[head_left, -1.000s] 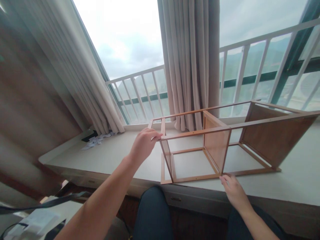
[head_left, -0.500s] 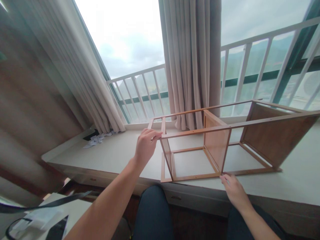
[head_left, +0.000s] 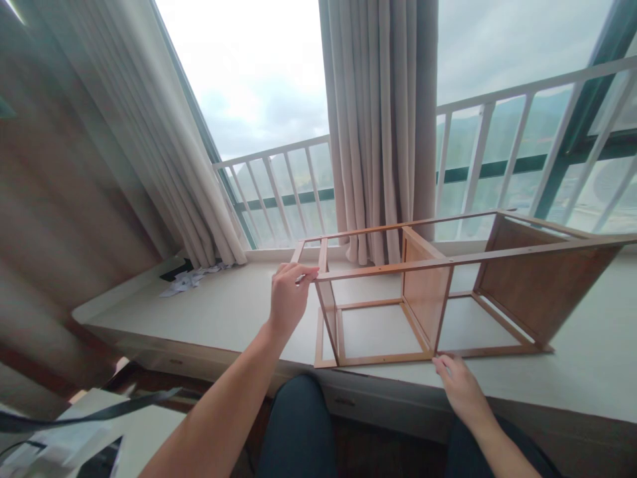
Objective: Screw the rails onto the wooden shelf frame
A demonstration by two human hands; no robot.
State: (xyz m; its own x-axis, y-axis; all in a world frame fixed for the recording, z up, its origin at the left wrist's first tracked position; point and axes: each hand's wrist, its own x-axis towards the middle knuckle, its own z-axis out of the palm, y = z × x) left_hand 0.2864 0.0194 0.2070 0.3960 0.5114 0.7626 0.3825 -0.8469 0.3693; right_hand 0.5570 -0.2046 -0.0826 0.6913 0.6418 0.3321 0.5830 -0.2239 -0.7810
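While the left hand (head_left: 288,295) grips the wooden frame (head_left: 428,299), curtains (head_left: 381,126) hang behind; right hand (head_left: 458,388) rests open.

1. Surface (head_left: 223,312): a pale, smooth window ledge running from left to right below the railing, with shallow drawers under its front edge.
2. Wooden frame (head_left: 428,299): lies on its side on the surface, its lower rails flat against it, near the front edge.
3. Crumpled paper (head_left: 186,280): lies at the far left corner, beside the curtain.

left hand (head_left: 288,295): grip slid slightly | wooden frame (head_left: 428,292): nudged left | right hand (head_left: 460,388): lower
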